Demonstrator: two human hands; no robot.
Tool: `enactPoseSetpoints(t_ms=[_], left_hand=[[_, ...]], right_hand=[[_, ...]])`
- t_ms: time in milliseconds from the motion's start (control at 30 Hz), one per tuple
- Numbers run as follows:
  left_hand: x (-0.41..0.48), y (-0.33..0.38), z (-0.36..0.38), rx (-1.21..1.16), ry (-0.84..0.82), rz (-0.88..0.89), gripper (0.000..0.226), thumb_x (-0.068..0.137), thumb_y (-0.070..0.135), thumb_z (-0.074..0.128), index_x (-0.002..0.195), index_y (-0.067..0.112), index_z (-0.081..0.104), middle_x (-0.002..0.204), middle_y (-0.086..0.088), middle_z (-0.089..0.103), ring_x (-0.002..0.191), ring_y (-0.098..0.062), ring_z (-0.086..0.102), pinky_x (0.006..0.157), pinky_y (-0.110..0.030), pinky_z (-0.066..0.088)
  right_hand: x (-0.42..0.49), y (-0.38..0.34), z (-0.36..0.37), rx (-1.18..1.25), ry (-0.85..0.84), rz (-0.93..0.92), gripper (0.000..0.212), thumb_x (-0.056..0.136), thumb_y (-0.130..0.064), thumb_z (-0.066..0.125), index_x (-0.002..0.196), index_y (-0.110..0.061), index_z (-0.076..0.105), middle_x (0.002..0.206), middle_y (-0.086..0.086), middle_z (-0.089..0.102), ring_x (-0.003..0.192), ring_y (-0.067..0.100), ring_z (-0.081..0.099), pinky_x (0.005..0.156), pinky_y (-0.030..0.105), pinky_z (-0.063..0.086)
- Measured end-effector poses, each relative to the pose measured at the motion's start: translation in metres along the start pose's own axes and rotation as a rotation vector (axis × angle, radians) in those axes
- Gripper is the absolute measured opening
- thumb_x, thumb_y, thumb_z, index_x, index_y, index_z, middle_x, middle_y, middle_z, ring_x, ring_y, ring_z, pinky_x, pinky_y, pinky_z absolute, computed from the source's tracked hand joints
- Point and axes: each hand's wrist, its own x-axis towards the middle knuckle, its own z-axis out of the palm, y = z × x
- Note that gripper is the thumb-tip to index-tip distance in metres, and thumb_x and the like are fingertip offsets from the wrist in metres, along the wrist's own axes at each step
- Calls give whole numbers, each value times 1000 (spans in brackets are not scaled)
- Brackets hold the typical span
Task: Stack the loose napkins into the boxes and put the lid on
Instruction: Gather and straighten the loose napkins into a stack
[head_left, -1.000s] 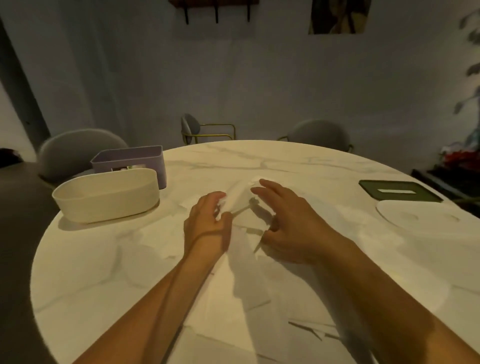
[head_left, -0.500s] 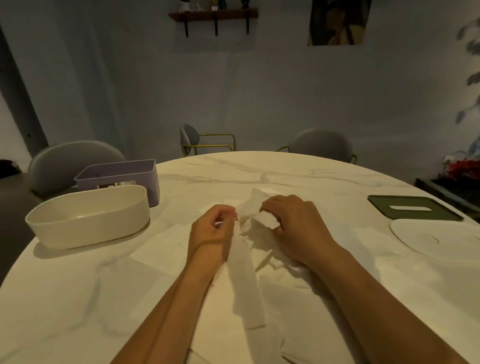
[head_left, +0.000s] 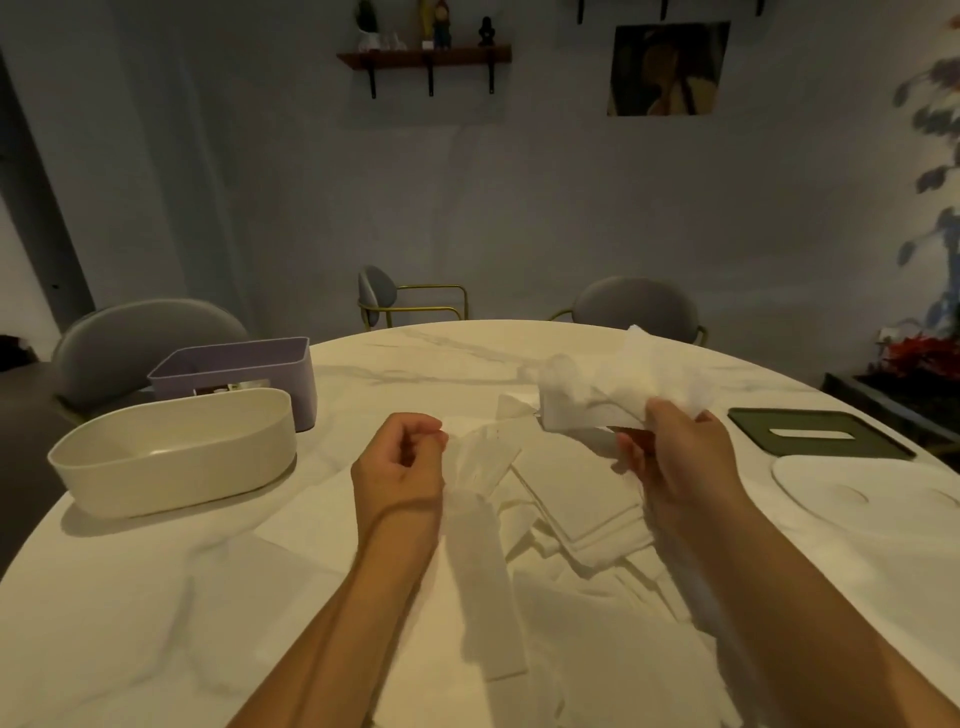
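Loose white paper napkins (head_left: 576, 514) lie strewn flat over the near part of the round white marble table (head_left: 104, 597), right under the person's forearms. Just above them the two hands are held apart. The left hand (head_left: 400, 467) is curled and seems to pinch the top of a long folded white napkin strip (head_left: 483, 571) trailing back toward the person, though the dim light leaves that grip uncertain. The right hand (head_left: 675, 457) is closed around a crumpled white bunch of napkins (head_left: 587, 400), lifted off the table. Beyond and to the left stands the open cream oval plastic box (head_left: 171, 467), its long axis running across the view, with the lilac rectangular box (head_left: 305, 387) close behind it. The left hand is therefore nearer both boxes, while the dark green slotted lid (head_left: 815, 434) and white oval lid (head_left: 857, 488) lie out right, nearer the right hand.
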Motion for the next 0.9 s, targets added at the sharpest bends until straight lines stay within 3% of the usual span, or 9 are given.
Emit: enactPoseSetpoints(t_ms=[167,267,367,467,600,700,767,833,900], left_hand=[[-22,30,11,-546,-221,-331,21,99,26,44,97,18,63,93,1,70,93,-18,66,85,-30,52],[-27,35,10,-789,-404,-649,50,94,54,37,110,14,62,112,-10,68,107,-28,62,97,-40,47],[-26,36,2,-1020,-546,-838,72,84,66,41,107,4,69,108,-19,69,97,-34,65,91,-47,51],[-20,35,-3,-1139,-458,-940,55,75,52,55,91,1,71,92,-22,70,82,-35,67,82,-45,53],[-10,30,-5,-1206,-398,-949,71,68,57,62,116,5,50,108,-23,69,107,-40,60,96,-52,45],[-8,30,-4,-1185,-332,-920,81,62,54,65,130,16,44,118,-18,66,113,-37,60,99,-52,44],[-9,28,-3,-1213,-270,-905,60,78,41,62,129,14,44,119,-17,64,113,-35,60,99,-50,43],[-7,25,-2,-1263,-199,-903,31,91,27,49,117,10,48,113,-17,65,108,-34,60,97,-49,41],[-4,23,-3,-1278,-128,-886,21,94,18,41,109,8,51,108,-18,64,105,-32,59,101,-49,42]], right_hand=[[-29,1,18,-82,-213,-158,15,98,-24,51,104,-37,51,99,-13,58,89,16,60,45,14,48],[-46,13,27,-260,-421,-400,21,100,-26,46,93,-39,61,85,-22,65,87,4,65,54,10,48],[-49,26,31,-579,-600,-713,25,94,-48,36,87,-42,59,81,-32,62,83,-5,60,69,4,43],[-43,38,29,-646,-685,-809,45,92,-56,37,94,-25,69,89,-23,64,85,3,61,75,12,46],[-41,43,27,-662,-711,-767,64,90,-67,30,103,-17,69,97,-10,67,91,11,62,82,27,50],[-38,43,27,-662,-687,-742,41,89,-56,38,101,-28,66,101,-12,66,98,12,62,89,37,52],[-39,43,29,-680,-696,-799,29,91,-40,40,98,-35,68,104,-13,67,100,11,63,91,40,53],[-42,41,29,-659,-744,-758,26,91,-50,40,102,-48,64,105,-25,64,103,9,61,94,35,52],[-46,38,27,-553,-790,-610,22,87,-60,42,98,-55,61,101,-23,64,101,14,61,90,29,53]])
